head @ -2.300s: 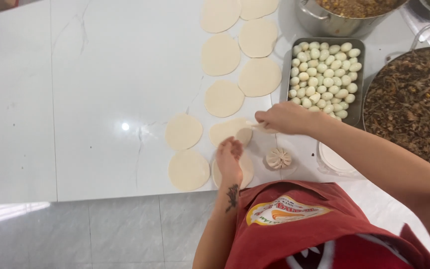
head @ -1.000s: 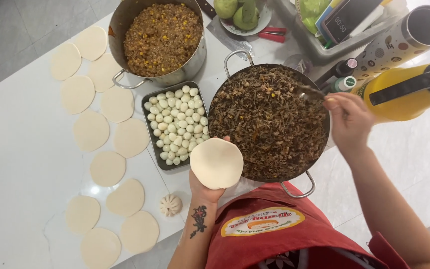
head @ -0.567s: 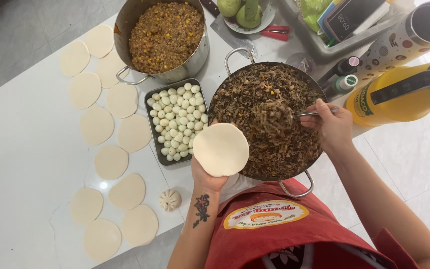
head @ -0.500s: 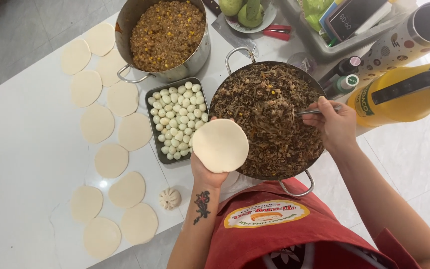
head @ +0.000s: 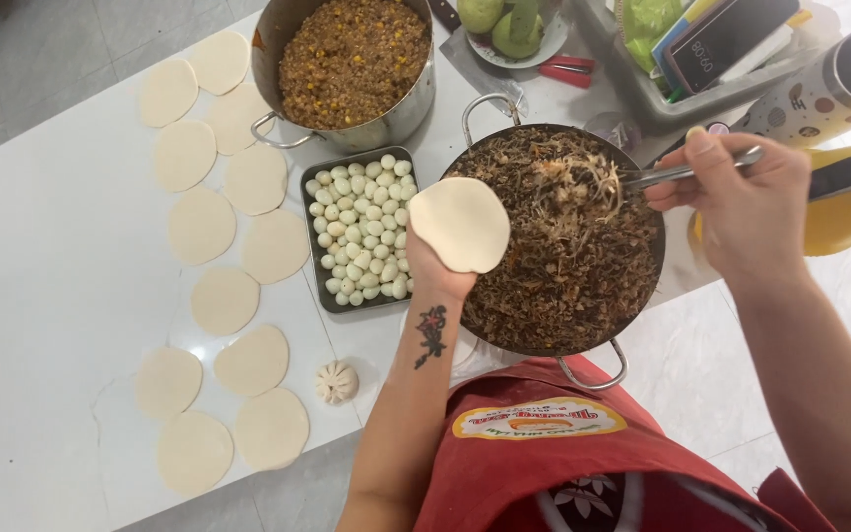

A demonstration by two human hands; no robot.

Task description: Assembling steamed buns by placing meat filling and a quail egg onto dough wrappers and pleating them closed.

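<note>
Pale, floury and round, the dough wrapper (head: 459, 224) lies flat on the upturned palm of the left hand (head: 432, 271), whose fingers cup it from beneath, raised over the near-left edge of the wide pan (head: 554, 347) of dark shredded filling (head: 568, 256). Well to the right of it, the right hand (head: 749, 207) is clamped around the handle of a metal spoon (head: 687, 171), whose bowl is buried in the paler strands at the far side of that filling. Just left of the left hand sits a rectangular metal tray (head: 309, 236) of small white peeled eggs (head: 361, 227). Beyond the tray stands a steel pot (head: 401, 116) of brown minced filling with corn (head: 352, 59). Further left, more dough wrappers (head: 201, 225) lie spread out on the white surface (head: 41, 296), and one pleated finished bun (head: 336, 381) rests near the left forearm. Behind the right hand are a yellow bottle (head: 844, 212) and a patterned cylindrical tin (head: 829, 94). A red apron (head: 583, 463) fills the near edge.
</note>
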